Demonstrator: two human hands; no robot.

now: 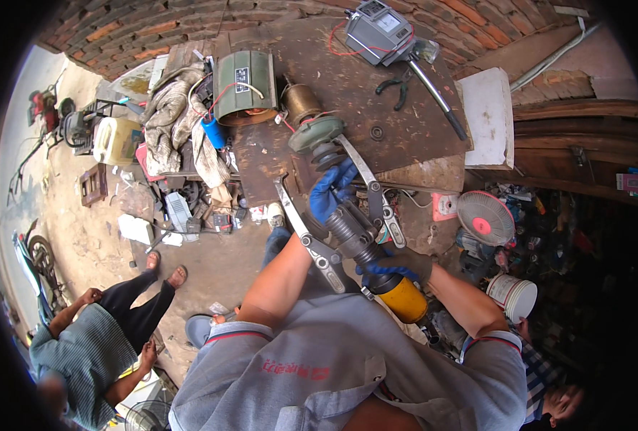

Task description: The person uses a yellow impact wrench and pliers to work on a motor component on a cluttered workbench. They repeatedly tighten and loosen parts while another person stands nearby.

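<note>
I hold a hydraulic gear puller (353,231) with a black threaded body and a yellow cylinder, slanting up toward the bench. My left hand (331,192), in a blue glove, is closed around its front end, close to a dark stepped pulley (327,154); the fingertips are partly hidden. In a dark and blue glove, my right hand (405,264) grips the body just above the yellow part. One steel puller arm reaches beside the pulley; the other spreads free to the left. The pulley sits on a green motor end cover (317,133), with a copper-coloured rotor (302,102) behind it.
On the wooden bench (347,79) stand a green motor housing (243,82), a blue capacitor (213,133), pliers (398,90) and a grey meter (380,32). A fan (484,218) and a white bucket (513,296) are at right. A person (96,330) is at left, another (549,391) at lower right.
</note>
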